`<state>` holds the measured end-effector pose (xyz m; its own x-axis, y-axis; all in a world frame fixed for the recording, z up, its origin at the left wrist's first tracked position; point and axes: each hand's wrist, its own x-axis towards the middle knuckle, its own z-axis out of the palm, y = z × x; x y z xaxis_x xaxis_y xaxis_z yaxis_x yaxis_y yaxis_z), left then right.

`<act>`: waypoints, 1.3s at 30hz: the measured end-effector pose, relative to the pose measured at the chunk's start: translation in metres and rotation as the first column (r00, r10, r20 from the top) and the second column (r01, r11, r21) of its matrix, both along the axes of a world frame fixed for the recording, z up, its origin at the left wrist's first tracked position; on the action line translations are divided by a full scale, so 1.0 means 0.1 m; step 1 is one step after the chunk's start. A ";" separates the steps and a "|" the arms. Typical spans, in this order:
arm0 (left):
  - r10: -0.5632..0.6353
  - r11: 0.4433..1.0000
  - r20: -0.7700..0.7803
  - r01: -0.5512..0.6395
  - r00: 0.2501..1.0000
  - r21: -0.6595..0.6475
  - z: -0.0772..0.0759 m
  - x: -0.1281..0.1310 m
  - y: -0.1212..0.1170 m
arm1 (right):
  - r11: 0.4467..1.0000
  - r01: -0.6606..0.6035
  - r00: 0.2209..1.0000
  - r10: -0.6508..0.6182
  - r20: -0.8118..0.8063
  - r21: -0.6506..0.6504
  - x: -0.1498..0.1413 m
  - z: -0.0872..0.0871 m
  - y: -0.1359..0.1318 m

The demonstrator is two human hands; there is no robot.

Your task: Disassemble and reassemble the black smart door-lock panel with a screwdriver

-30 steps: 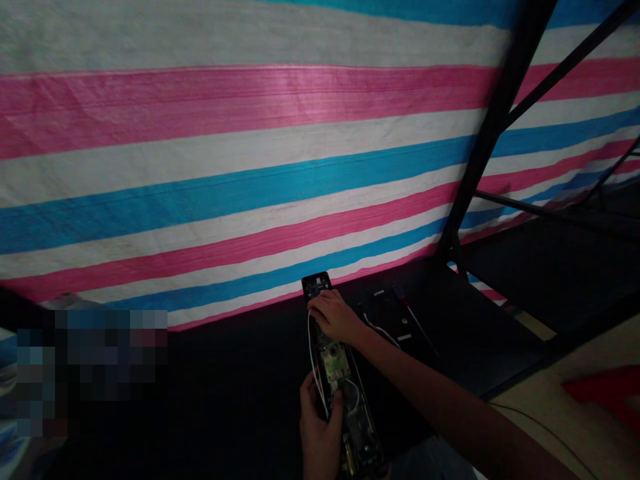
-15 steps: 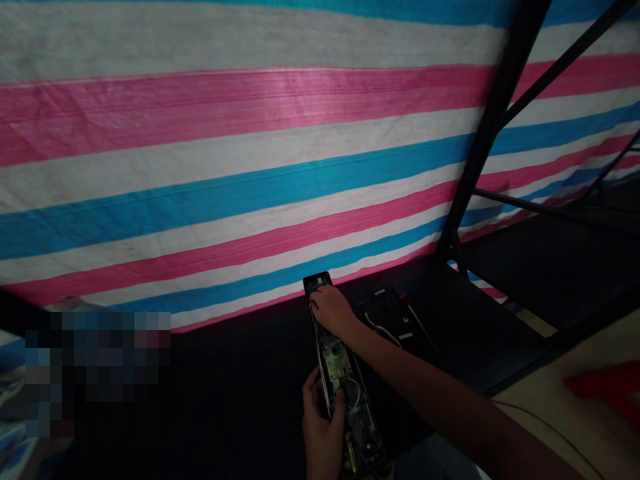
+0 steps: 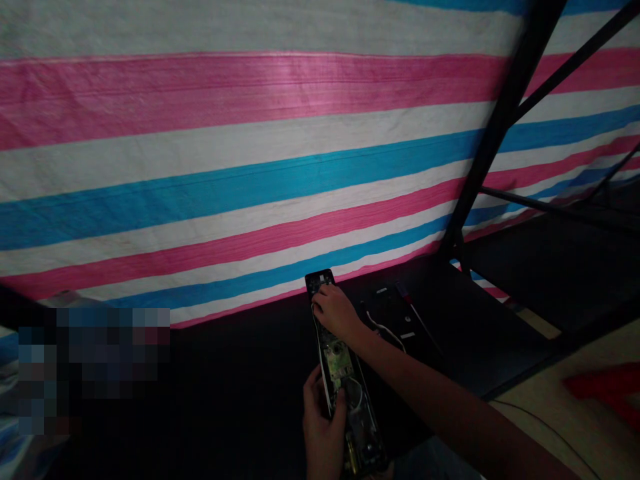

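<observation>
A long, narrow black electronic lock housing lies open before me, its inner parts exposed: a greenish plate, a brass-coloured cylinder and thin wires. My left hand grips its left side, with the thumb over the inside. Near the far end, my right hand bends its fingers together over the housing. From those fingertips a white cable runs down along the left edge towards my left thumb. The fingertips hide the cable's upper end and part of the circuitry there.
On the black table, right of the housing, lie a screwdriver, another white cable and small pale pieces. A striped tarp hangs behind. A black metal post rises at the right.
The white cable bowed out on the left a second ago; it now lies close along the housing's edge. My right fingers shifted slightly at the far end, while my left hand kept its grip.
</observation>
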<state>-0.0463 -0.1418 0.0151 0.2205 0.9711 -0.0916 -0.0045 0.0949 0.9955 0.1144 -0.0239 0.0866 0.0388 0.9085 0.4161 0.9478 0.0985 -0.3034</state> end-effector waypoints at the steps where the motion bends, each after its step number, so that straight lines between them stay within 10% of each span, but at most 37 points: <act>1: -0.001 1.000 0.000 0.001 1.000 -0.003 0.00 0.00 0.00 | 1.000 0.006 1.000 -0.006 -0.001 -0.002 -0.01 0.00 0.00; 29: -0.016 1.000 -0.066 0.017 0.998 0.009 -0.03 -0.01 -0.03 | 0.999 -0.007 0.993 0.012 -0.114 0.044 0.01 -0.04 0.01; 39: 0.024 1.000 -0.051 -0.024 0.998 0.010 -0.04 0.00 0.02 | 0.980 -0.032 0.953 0.088 -0.289 0.194 0.01 -0.12 -0.40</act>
<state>-0.0463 -0.1397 0.0111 0.1924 0.9769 -0.0927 0.0443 0.0857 0.9953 0.1159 -0.0641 0.0750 0.1330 0.8211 0.5551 0.8089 0.2337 -0.5395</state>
